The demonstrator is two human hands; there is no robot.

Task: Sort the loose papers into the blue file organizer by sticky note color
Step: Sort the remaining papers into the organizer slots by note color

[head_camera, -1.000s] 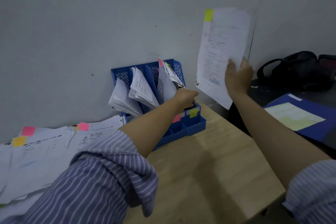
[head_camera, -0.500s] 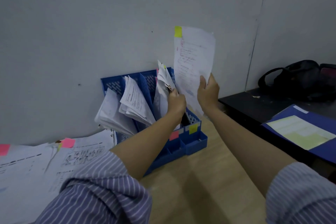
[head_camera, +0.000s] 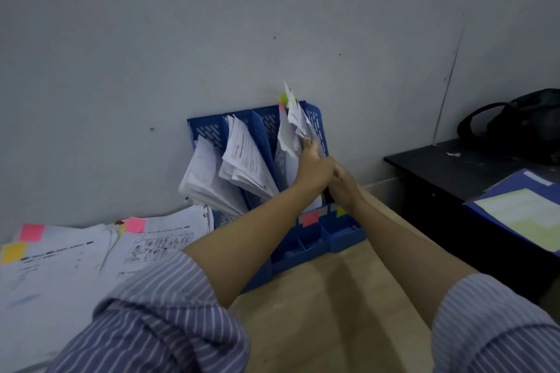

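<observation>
- Head view: the blue file organizer (head_camera: 315, 239) stands on the wooden bench (head_camera: 333, 312) against the wall, its slots stuffed with papers.
- The left hand (head_camera: 315, 166) grips the sheets (head_camera: 292, 127) in the rightmost slot, holding them leftward.
- The right hand (head_camera: 344, 188) reaches into that slot just beside it; its fingers are hidden, so its grip cannot be told.
- Loose papers (head_camera: 75, 263) with pink and yellow sticky notes lie at the left.

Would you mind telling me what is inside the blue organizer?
The blue organizer holds bundles of white papers in its slots; both hands cover the rightmost slot's bottom.
</observation>
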